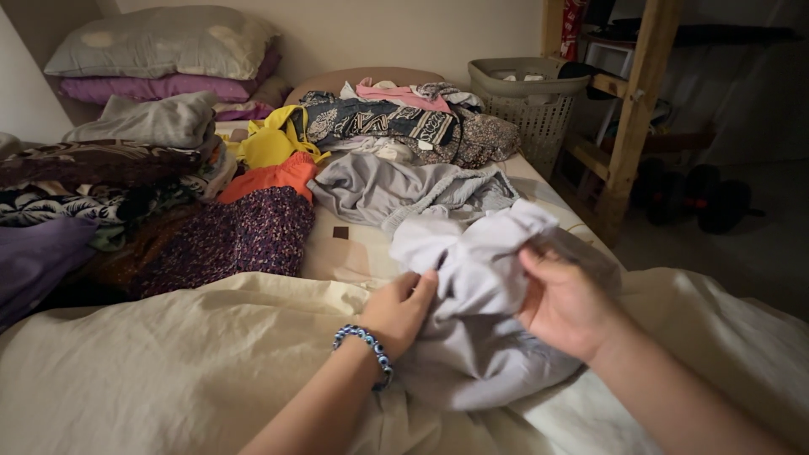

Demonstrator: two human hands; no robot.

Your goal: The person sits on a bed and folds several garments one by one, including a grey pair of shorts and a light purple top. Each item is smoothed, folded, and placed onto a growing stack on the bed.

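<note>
My left hand (pixel 400 307) sits just below frame centre, wearing a blue-and-white beaded bracelet (pixel 367 344) at the wrist. Its fingers (pixel 419 286) are curled closed on the left edge of a pale lilac-grey garment (pixel 476 337), pinching the cloth at roughly 1 o'clock from the palm. My right hand (pixel 563 303) sits at 3 o'clock from the left hand, on the far side of the same garment. Its fingers (pixel 539 265) are closed around a bunched fold of the cloth, thumb pressed to the front; the fingertips behind the fold are partly hidden. The garment rises crumpled between both hands toward 12 o'clock, and its lower part lies spread on a cream sheet (pixel 168 362) that covers the near foreground. At 12 o'clock from the garment lies a rumpled grey top (pixel 379 185), just beside it. At 10 o'clock lie a dark purple speckled cloth (pixel 244 236), an orange piece (pixel 270 177) and a yellow piece (pixel 270 143). Farther, at 12 o'clock, a patterned heap of clothes (pixel 396 122) rests near a pale laundry basket (pixel 531 93) at 1 o'clock. Stacked pillows (pixel 160 50) occupy 10 o'clock, far. A wooden frame post (pixel 636 109) stands at 2 o'clock.
</note>
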